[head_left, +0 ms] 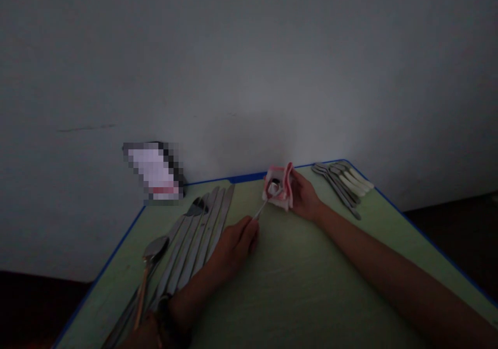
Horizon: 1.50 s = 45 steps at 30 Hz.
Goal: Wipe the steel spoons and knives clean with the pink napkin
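- Nearest you: bare stretch of the bench (299, 281), with a dark band (171, 318) on your left wrist.
- Left of that wrist: large spoon (156, 246), copper-toned handle toward you. Just beyond, a row of long flat metal cutlery (197, 235), knives by the look of it; dark, shiny spoon bowls (197, 206) near its far end.
- Your left hand (237, 237): fingers closed round the thin handle of the held spoon (274, 187). Exact fingertip contact too dark to read.
- Held spoon: off the bench, handle toward you, bowl within the opened-out fold of the pink-and-white cloth (288, 185).
- Your right hand (305, 196): fingers holding the cloth from its right side. Fingertips hidden behind it; can't tell if they press the bowl through it.
- Step in hand, my read: bowl against cloth, as in wiping. Next move calls for a steady left grip on the handle and right fingers closing the fold evenly round the bowl.
- Far right: fanned dark-handled cutlery (338, 187) beside white-handled cutlery (353, 179), both clear of your hands.
- Far left: pixelated object (153, 170) by the wall (249, 69); can't identify.
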Motion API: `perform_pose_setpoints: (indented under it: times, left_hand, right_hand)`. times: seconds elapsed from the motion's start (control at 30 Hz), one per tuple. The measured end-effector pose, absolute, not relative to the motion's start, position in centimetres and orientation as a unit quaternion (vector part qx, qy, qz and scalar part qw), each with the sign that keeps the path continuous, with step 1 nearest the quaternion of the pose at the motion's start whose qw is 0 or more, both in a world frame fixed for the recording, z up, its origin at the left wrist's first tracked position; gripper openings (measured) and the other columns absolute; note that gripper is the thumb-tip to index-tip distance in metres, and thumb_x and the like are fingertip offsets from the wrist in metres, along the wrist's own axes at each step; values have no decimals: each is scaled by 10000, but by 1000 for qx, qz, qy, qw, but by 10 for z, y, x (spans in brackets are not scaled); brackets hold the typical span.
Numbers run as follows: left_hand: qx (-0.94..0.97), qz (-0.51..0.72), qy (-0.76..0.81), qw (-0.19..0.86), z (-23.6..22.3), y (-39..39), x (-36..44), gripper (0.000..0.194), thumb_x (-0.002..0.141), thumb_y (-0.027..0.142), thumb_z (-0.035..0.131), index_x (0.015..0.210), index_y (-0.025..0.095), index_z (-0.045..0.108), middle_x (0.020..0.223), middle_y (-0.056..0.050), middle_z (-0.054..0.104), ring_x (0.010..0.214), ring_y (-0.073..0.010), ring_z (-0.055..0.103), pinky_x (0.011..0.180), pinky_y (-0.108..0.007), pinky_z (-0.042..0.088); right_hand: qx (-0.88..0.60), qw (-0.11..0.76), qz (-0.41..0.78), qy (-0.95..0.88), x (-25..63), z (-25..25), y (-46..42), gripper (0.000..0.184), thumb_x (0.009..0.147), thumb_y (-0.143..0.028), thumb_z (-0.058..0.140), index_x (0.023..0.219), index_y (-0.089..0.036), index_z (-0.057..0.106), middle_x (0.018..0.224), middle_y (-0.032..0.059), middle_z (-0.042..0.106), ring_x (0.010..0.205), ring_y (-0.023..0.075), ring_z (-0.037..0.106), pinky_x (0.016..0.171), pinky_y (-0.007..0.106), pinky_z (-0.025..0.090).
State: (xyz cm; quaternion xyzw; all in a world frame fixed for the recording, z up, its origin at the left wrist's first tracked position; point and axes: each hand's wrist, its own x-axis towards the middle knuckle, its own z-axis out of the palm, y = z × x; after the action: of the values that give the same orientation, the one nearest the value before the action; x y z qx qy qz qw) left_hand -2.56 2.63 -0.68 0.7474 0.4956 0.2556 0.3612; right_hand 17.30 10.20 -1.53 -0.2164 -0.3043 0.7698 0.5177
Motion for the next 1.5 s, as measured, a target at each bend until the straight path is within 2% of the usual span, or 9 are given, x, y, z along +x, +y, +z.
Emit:
perform_pose_setpoints:
  times: [0.13,0.33,0.47,0.63,0.8,0.97,1.1,1.4,1.5]
  left_hand:
    - [760,244,496,342,-6,25,-26,438,942,406,311,589,192,460,507,38,492,485,-118,495,524,-232,354]
    - [786,212,491,312,-6,24,-27,401,920,381,320,591,200,462,487,30,503,469,-123,498,488,-228,349]
    - [798,198,482,302,-6,23,-27,391,911,383,338,590,201,466,482,25,504,469,-126,493,487,-227,355]
    - [800,202,475,306,-6,23,-27,408,923,384,317,589,200,461,482,26,500,468,-123,492,494,-226,365]
    - [805,194,473,301,-6,24,-27,408,932,379,303,606,197,468,497,25,508,476,-121,497,500,-226,365]
    - [796,202,464,333,-7,24,-28,419,941,396,312,613,191,476,509,35,507,478,-113,502,520,-226,373]
    - [770,226,468,370,-7,24,-29,445,953,404,299,607,189,477,505,41,498,491,-113,501,559,-230,390]
    - [761,236,486,358,-3,25,-25,417,943,413,311,619,195,458,527,43,494,489,-114,485,525,-234,362]
    - [774,206,478,359,-4,25,-25,413,937,421,314,628,196,470,513,43,495,486,-118,491,516,-233,358]
  right_hand:
    - [-235,468,777,-349,176,-17,100,530,875,-551,311,1036,-144,609,941,105,692,946,236,642,852,400,501]
    - [-327,454,683,-470,169,-26,98,343,753,-427,648,953,-149,647,973,98,692,866,197,653,724,310,530]
    - [-345,462,623,-529,167,-26,96,353,668,-390,733,916,-159,635,859,62,692,787,179,655,678,290,528]
    - [-358,468,598,-543,166,-26,94,366,703,-451,685,947,-186,613,837,56,680,715,170,648,559,253,516]
    - [-373,477,589,-536,162,-27,92,390,774,-542,572,972,-207,600,799,50,673,692,175,660,531,253,523]
    - [-392,493,592,-503,161,-28,93,495,771,-634,508,902,-171,625,718,68,674,613,187,655,503,278,519]
    - [-366,494,654,-441,164,-26,97,576,791,-681,421,875,-155,640,731,102,685,610,206,660,538,316,530]
    - [-249,504,764,-318,170,-16,100,568,861,-639,304,1054,-183,583,926,91,692,800,198,662,760,361,525]
    - [-238,502,763,-331,171,-16,100,530,864,-609,346,1101,-192,573,927,80,689,824,205,653,734,360,525]
